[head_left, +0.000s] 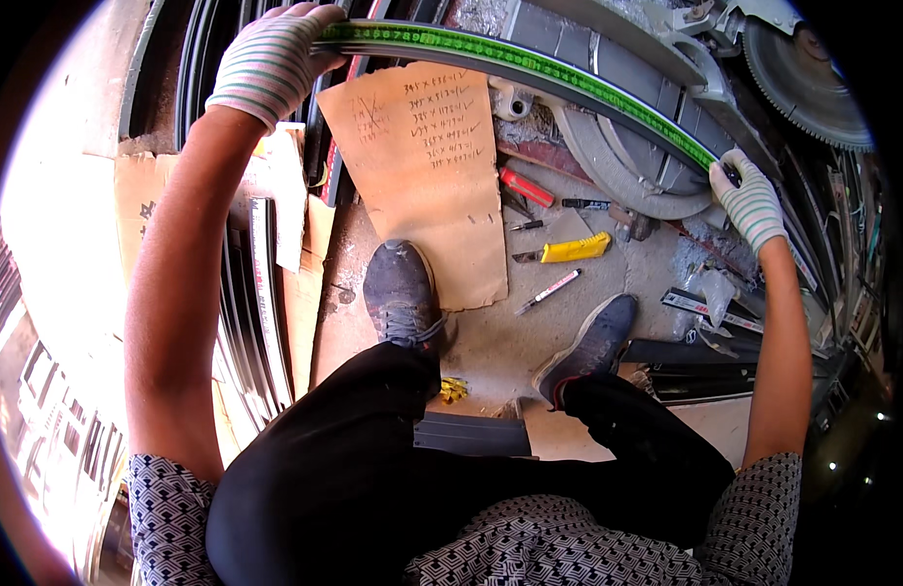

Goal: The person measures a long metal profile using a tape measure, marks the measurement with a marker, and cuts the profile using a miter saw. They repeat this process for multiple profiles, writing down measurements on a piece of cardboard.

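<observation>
A bright green measuring tape (530, 63) is stretched across the far side, along a dark narrow strip (569, 90). At its left end, my left hand (276, 63), in a white glove with green stripes, is closed round the tape and the strip's end. My right hand (749, 200), gloved the same way, pinches the tape's right end; a small dark piece shows at its fingertips. Beneath the tape stands a grey cutting machine (627, 146) with a toothed round saw blade (808, 83). A brown cardboard sheet (422, 186) with handwriting lies nearer me.
On the floor lie a yellow utility knife (575, 248), a red-handled tool (527, 187), a white marker (549, 291) and a dark marker (585, 204). Long dark profiles (266, 303) lie at left, more strips (832, 225) at right. My shoes (400, 288) stand by the cardboard.
</observation>
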### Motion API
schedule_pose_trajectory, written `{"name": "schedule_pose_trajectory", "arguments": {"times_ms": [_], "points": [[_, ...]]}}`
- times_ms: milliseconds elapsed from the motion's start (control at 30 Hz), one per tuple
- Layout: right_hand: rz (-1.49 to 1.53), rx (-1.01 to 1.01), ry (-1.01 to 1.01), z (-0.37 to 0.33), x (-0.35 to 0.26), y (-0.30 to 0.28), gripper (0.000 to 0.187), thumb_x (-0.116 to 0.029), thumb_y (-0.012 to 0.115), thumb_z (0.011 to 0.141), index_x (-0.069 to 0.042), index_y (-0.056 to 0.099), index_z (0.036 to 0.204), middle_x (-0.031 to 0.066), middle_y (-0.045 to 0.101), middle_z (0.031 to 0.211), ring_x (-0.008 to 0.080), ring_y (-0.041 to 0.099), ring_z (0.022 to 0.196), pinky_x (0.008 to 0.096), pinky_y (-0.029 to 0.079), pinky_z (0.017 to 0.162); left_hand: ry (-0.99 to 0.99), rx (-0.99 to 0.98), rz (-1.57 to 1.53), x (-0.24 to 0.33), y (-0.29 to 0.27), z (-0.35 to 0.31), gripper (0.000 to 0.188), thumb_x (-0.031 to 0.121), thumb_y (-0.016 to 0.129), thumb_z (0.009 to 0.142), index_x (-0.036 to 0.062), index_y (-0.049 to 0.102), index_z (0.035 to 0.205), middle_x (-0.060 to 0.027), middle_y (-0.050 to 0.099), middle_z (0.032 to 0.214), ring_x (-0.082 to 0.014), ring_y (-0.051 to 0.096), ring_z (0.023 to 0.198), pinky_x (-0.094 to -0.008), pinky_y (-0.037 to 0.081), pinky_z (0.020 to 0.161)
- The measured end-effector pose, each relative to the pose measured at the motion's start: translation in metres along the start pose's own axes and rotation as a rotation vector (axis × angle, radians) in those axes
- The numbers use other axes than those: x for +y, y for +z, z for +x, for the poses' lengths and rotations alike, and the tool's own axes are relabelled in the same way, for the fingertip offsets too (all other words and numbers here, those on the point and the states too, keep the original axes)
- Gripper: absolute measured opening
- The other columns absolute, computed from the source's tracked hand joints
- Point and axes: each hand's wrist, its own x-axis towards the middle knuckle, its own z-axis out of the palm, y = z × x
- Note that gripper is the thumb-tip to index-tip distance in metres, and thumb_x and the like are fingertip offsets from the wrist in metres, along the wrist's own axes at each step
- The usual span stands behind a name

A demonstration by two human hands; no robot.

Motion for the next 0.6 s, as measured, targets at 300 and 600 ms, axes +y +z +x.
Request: {"name": "schedule_pose_trajectory", "arguments": {"times_ms": [300,600], "points": [[-0.030,-0.070,-0.020,0.005,-0.004,-0.010,0.039,-0.039,0.066,0.093,-0.006,0.067,0.112,0.0239,0.070,0.108,0.0407,0.067,0.101,0.0434,0.051,0.092,-0.016,-0.033,-0.010,-0.013,0.001,-0.001,0.043,0.019,0.081,0.082,0.0119,0.068,0.123,-0.0096,0.071,0.113,-0.0340,0.065,0.109,-0.0427,0.052,0.095],[-0.040,-0.102,-0.020,0.010,-0.010,-0.012,0.034,-0.037,0.066,0.093,-0.007,0.064,0.107,0.0268,0.068,0.101,0.0461,0.064,0.100,0.0495,0.051,0.089,-0.018,0.011,-0.090,-0.044,-0.001,-0.011,0.050,0.014,0.086,0.077,0.0104,0.069,0.124,-0.0113,0.071,0.114,-0.0337,0.066,0.110,-0.0405,0.053,0.098]]}}
